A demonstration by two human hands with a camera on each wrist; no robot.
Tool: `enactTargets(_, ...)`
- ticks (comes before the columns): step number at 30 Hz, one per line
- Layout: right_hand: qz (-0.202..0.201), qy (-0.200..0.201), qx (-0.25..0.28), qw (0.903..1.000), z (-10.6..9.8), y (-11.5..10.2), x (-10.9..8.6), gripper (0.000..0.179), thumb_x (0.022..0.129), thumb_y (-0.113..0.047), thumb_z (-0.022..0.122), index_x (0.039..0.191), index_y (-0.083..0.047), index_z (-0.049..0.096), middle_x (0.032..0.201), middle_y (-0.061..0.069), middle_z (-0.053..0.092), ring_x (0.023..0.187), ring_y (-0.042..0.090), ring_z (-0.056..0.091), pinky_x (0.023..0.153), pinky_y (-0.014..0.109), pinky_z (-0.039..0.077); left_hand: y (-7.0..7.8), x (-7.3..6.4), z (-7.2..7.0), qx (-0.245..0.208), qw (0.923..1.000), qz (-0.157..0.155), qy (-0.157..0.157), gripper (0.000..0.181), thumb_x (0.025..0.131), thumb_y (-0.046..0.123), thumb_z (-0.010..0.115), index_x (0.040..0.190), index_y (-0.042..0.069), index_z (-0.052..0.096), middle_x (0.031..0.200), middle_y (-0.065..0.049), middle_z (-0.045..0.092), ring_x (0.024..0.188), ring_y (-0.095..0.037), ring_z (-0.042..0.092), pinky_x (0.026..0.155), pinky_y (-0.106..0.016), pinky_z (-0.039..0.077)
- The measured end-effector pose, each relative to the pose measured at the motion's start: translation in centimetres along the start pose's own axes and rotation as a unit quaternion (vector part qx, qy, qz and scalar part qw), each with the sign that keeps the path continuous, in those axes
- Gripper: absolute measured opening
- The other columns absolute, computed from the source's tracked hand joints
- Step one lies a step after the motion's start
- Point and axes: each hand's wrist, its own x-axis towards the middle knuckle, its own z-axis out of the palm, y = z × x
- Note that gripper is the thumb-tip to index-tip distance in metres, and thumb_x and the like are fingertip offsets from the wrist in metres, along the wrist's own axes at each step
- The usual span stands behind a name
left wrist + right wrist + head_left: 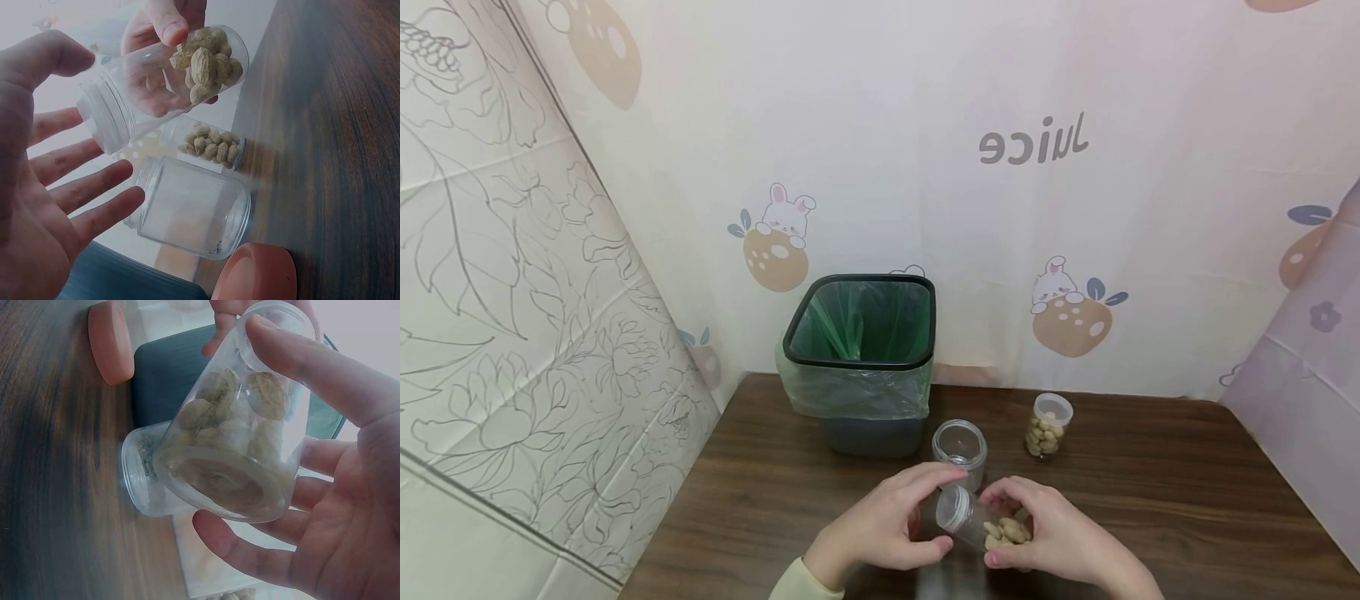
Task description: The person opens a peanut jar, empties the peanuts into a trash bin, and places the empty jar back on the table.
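Far left: patterned cloth [527, 275]. Dark brown table [737, 483]. Near its back left corner, at the back edge, a bin [859, 364], black rim, pale green liner [857, 393] folded over. In front of it, toward the near side, the left hand [880, 525]: thumb and fingers apart, gripping nothing, beside the cap end of a tilted jar; can't tell if fingertips touch it. Orange-red rounded piece [257, 275] on the table, partly behind that hand. Next, a wide clear jar [190, 209], upright, just beyond the hands, few dark specks at its base. Then the tilted peanut jar [976, 523], above the table, translucent cap [952, 507] pointing left, peanuts [211, 65] at the base end. Right hand [1051, 533] clamped on it, thumb one side, fingers the other. Farther right, near the back edge, a smaller upright jar [1047, 429], pale top, also with peanuts.
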Motion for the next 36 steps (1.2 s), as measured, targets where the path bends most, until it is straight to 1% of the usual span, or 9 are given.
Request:
enactTargets(7,-0.010,0.004,-0.001,0.9999,-0.01,0.03,0.02,0.052,0.087,-0.035,0.095,0.127,-0.019,0.068,0.118,-0.006,0.071,0.099,0.005,0.065,0.080,0.028,0.058,-0.13,-0.12,0.12,-0.009,0.9997,0.019,-0.015,0.090,0.086,0.002,0.077,0.168,0.014,0.041,0.170,-0.008,0.044,0.064,0.012,0.041,0.059,-0.007,0.048)
enactTargets(10,-0.013,0.007,-0.001,0.9999,-0.01,0.05,0.01,0.051,0.087,-0.035,0.095,0.128,-0.019,0.068,0.118,-0.006,0.071,0.099,0.005,0.065,0.079,0.028,0.058,-0.17,-0.19,0.16,-0.008,0.9995,0.025,-0.016,0.092,0.085,-0.001,0.076,0.168,0.014,0.040,0.171,-0.010,0.043,0.063,0.012,0.040,0.058,-0.007,0.047)
enactTargets(13,-0.012,0.006,-0.003,0.9999,0.02,0.09,0.01,0.051,0.087,-0.036,0.095,0.127,-0.018,0.069,0.117,-0.006,0.072,0.099,0.005,0.065,0.080,0.028,0.058,-0.17,-0.18,0.19,-0.006,0.9995,0.027,-0.015,0.093,0.085,-0.002,0.077,0.169,0.016,0.040,0.171,-0.008,0.042,0.064,0.012,0.041,0.059,-0.006,0.048)
enactTargets(16,-0.009,0.006,-0.003,0.9999,0.06,0.12,0.01,0.052,0.087,-0.037,0.095,0.127,-0.018,0.069,0.117,-0.006,0.072,0.099,0.006,0.065,0.080,0.028,0.058,-0.20,-0.12,0.21,-0.005,0.9995,0.028,-0.017,0.092,0.086,-0.003,0.077,0.168,0.017,0.041,0.171,-0.002,0.042,0.069,0.010,0.044,0.060,-0.006,0.048)
enactTargets(19,-0.007,0.005,-0.002,1.0000,0.05,0.12,0.00,0.052,0.087,-0.039,0.095,0.127,-0.017,0.069,0.116,-0.006,0.072,0.098,0.006,0.065,0.080,0.028,0.058,-0.25,-0.06,0.21,-0.004,0.9994,0.028,-0.019,0.087,0.088,-0.003,0.077,0.167,0.016,0.044,0.170,0.001,0.044,0.079,0.006,0.049,0.062,-0.006,0.049)
enactTargets(26,-0.009,0.006,-0.007,0.9999,0.06,0.15,0.06,0.053,0.086,-0.042,0.094,0.126,-0.018,0.069,0.116,-0.006,0.072,0.098,0.006,0.066,0.080,0.028,0.058,-0.29,0.06,0.17,0.018,0.9989,0.040,-0.015,0.078,0.090,-0.003,0.076,0.162,0.013,0.049,0.164,-0.004,0.052,0.106,-0.006,0.059,0.064,-0.007,0.051)
enactTargets(29,-0.011,0.006,-0.005,0.9999,0.09,0.19,0.06,0.054,0.087,-0.043,0.094,0.126,-0.017,0.069,0.116,-0.005,0.072,0.098,0.006,0.066,0.080,0.028,0.058,-0.33,0.08,0.22,0.020,0.9990,0.036,-0.014,0.077,0.091,-0.003,0.076,0.161,0.014,0.050,0.162,0.000,0.053,0.108,-0.007,0.059,0.065,-0.006,0.050)
enactTargets(33,-0.015,0.005,-0.003,0.9999,0.12,0.23,0.05,0.053,0.087,-0.043,0.094,0.126,-0.017,0.068,0.116,-0.004,0.072,0.098,0.006,0.066,0.079,0.028,0.058,-0.34,0.07,0.24,0.019,0.9993,0.027,-0.014,0.075,0.092,0.000,0.078,0.160,0.014,0.051,0.159,0.001,0.054,0.099,-0.004,0.057,0.065,-0.007,0.051)
enactTargets(36,-0.017,0.005,-0.001,0.9998,0.14,0.24,0.07,0.052,0.088,-0.041,0.094,0.126,-0.017,0.068,0.116,-0.005,0.071,0.098,0.006,0.065,0.079,0.028,0.058,-0.28,0.09,0.20,0.027,0.9993,0.022,-0.011,0.072,0.093,0.004,0.079,0.159,0.014,0.053,0.155,0.001,0.057,0.105,-0.006,0.059,0.070,-0.008,0.051)
